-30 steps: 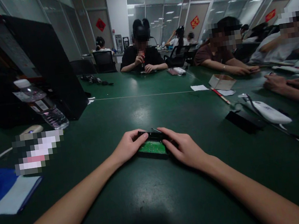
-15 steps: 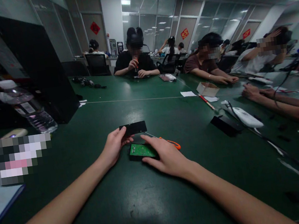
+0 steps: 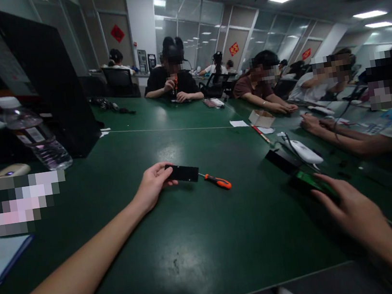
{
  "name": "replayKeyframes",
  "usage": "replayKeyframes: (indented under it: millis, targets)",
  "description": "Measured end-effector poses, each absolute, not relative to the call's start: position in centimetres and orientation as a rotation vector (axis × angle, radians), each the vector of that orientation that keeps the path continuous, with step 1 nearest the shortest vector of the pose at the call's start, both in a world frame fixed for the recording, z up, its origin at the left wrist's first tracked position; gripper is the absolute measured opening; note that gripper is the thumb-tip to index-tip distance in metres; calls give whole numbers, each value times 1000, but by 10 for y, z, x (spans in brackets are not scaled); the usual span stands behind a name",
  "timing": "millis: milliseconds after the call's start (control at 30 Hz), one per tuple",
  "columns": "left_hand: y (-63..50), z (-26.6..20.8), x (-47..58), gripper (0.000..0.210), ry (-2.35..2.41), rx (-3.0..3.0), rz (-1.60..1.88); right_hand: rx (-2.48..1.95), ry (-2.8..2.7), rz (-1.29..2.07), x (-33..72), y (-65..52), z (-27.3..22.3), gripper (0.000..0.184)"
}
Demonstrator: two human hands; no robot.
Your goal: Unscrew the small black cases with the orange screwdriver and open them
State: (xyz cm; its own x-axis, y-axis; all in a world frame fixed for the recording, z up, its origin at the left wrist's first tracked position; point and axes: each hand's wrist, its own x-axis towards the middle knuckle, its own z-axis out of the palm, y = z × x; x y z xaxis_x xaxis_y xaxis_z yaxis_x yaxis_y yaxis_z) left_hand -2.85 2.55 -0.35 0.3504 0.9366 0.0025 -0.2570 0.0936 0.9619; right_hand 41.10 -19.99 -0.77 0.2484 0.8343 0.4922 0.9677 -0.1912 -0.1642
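My left hand [image 3: 156, 184] pinches one end of a flat black cover plate [image 3: 184, 173] between thumb and fingers, above the table's middle. Just right of the plate lies a screwdriver [image 3: 218, 181] with an orange and black handle; its thin shaft runs toward the plate. Far over on the right, my right hand [image 3: 353, 202] grips a black case with a green circuit board [image 3: 310, 182] in it, somewhat blurred. That case is close to a black box-like part [image 3: 281, 161] on the table; whether they touch I cannot tell.
A white device [image 3: 302, 150] with a cable lies beyond the black part. An open cardboard box [image 3: 262, 118] and paper [image 3: 239, 124] sit farther back. At left stand a water bottle [image 3: 39, 135] and a black cabinet [image 3: 44, 80]. Other people sit around the green table [image 3: 144, 271].
My right hand has carried the circuit-board case from the middle to the far right, exposing the screwdriver. My left hand, with the plate, has shifted slightly right. The view has turned a little right.
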Motion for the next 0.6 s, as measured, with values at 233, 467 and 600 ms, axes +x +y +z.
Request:
replayKeyframes:
  millis: [233, 467, 600]
  targets:
    - [17, -5, -23, 18, 675, 1087, 869, -2241, -1505, -404, 457, -208, -34, 72]
    - [20, -9, -26, 26, 588, 1223, 690, -1785, -1667, -305, 331, -167, 4, 40]
    - [19, -3, -32, 29, 513, 1495, 487, -1477, -1856, 152, 236, -128, 22, 33]
